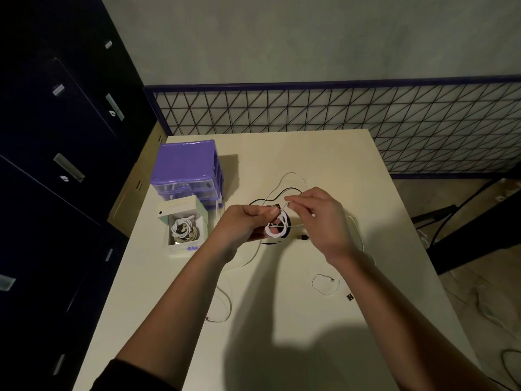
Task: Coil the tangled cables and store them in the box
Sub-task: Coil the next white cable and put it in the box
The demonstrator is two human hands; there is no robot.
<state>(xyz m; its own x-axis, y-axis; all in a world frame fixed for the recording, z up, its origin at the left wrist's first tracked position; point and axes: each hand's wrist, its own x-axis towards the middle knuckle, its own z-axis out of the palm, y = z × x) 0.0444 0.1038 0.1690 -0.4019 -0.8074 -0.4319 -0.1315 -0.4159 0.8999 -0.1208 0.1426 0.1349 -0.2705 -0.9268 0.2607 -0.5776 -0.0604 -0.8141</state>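
— Lying nearest to me on the pale table (282,320) I see loose cable: a thin white wire (224,304) at the left, a small white loop (324,286) at the right, and a black plug (350,297) just beside that loop. What do the hands do?

— Both are raised over the middle of the table. The left hand (242,221) has its fingers curled around a small white coil (277,227) and pinches it with the thumb. The right hand (318,218) pinches a loose white strand between thumb and fingertips, just above the coil. The two hands are near each other, almost touching.

— And under them?

— A black cable (282,191) and a long white cable (293,176) lie in loops on the table, crossing each other beyond the hands. One dark connector (304,237) shows below the right hand.

— Where is the box?

— The box (184,230) is white and open, to the left of the left hand, near the table edge. Coiled cables (184,228), white and beige, already lie inside. Its lid stands up at the back. Just behind it, touching or nearly so, is a purple drawer unit (186,167).

— Farther?

— A wire grid panel (338,108) behind the table, a grey wall (310,38) above it, and dark cabinets (56,122) at the left.
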